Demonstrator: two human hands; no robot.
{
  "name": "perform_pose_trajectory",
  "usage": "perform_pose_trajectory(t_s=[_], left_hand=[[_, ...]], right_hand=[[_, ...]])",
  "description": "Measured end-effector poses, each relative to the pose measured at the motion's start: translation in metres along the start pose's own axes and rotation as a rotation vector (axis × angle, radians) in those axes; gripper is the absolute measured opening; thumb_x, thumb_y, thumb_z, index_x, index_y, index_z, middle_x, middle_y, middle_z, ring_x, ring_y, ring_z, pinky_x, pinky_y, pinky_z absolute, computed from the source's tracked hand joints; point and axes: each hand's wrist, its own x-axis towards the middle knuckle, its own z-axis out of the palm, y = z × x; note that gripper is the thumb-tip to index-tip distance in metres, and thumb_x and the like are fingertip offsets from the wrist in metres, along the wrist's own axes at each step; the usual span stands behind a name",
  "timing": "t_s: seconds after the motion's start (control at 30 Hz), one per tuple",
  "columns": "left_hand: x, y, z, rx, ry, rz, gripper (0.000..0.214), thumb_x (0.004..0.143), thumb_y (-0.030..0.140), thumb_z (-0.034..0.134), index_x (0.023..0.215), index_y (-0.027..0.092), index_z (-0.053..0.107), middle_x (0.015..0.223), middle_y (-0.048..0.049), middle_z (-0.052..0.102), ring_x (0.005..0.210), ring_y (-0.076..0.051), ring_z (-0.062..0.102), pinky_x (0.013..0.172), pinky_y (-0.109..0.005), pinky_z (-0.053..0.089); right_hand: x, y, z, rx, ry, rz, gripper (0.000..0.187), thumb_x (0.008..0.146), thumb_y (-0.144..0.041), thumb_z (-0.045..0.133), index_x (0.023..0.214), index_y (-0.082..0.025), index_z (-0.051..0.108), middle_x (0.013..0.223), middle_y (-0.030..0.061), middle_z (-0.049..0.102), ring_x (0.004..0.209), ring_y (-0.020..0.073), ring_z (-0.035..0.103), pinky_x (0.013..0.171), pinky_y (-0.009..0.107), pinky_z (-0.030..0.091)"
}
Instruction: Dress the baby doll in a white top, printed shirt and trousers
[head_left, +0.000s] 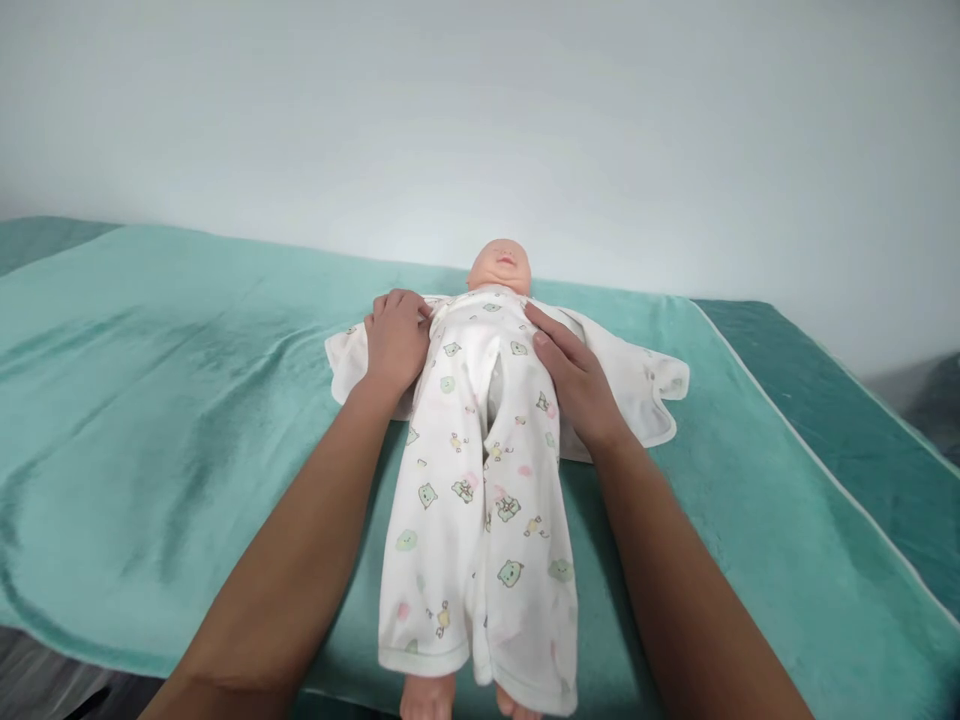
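A baby doll [501, 264] lies on its back, head away from me and bare feet [427, 697] toward me. White printed baby trousers [517, 500] with a gap at the crotch cover its legs and reach up to the chest. Under it, a white long-sleeved baby top [637, 390] is spread out to both sides. My left hand [397, 335] rests over the top beside the doll's trunk, fingers bent and tips partly hidden against the trousers. My right hand [574, 375] lies along the trousers' other side, fingers stretched and apart from the thumb.
A light green blanket [150, 400] with soft folds covers the surface under the doll. Darker green cloth [832, 400] shows at the right, beyond its pale edge. A white wall [480, 120] stands behind. Something dark [934, 405] sits at the far right edge.
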Motion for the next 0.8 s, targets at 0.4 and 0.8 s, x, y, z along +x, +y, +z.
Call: perform_pose_trajectory(t_s=[0.4, 0.8], left_hand=[[-0.087, -0.011, -0.033, 0.130, -0.282, 0.329, 0.048, 0.093, 0.030, 0.052, 0.139, 0.016, 0.059, 0.151, -0.0157, 0.053, 0.150, -0.034, 0.030, 0.118, -0.052, 0.035], [-0.144, 0.000, -0.060, 0.093, -0.317, 0.427, 0.030, 0.092, 0.026, 0.056, 0.115, 0.023, 0.074, 0.127, -0.0091, 0.070, 0.130, -0.033, 0.055, 0.108, -0.049, 0.046]], right_hand=[[-0.098, 0.010, 0.002, -0.437, -0.009, -0.111, 0.041, 0.093, -0.026, 0.056, 0.132, -0.027, 0.065, 0.137, 0.0089, 0.066, 0.126, 0.0321, 0.058, 0.106, 0.052, 0.046], [-0.119, 0.007, 0.012, -0.956, -0.188, -0.250, 0.025, 0.096, -0.019, 0.052, 0.114, -0.015, 0.068, 0.124, 0.0173, 0.066, 0.118, 0.0318, 0.055, 0.102, 0.045, 0.044]])
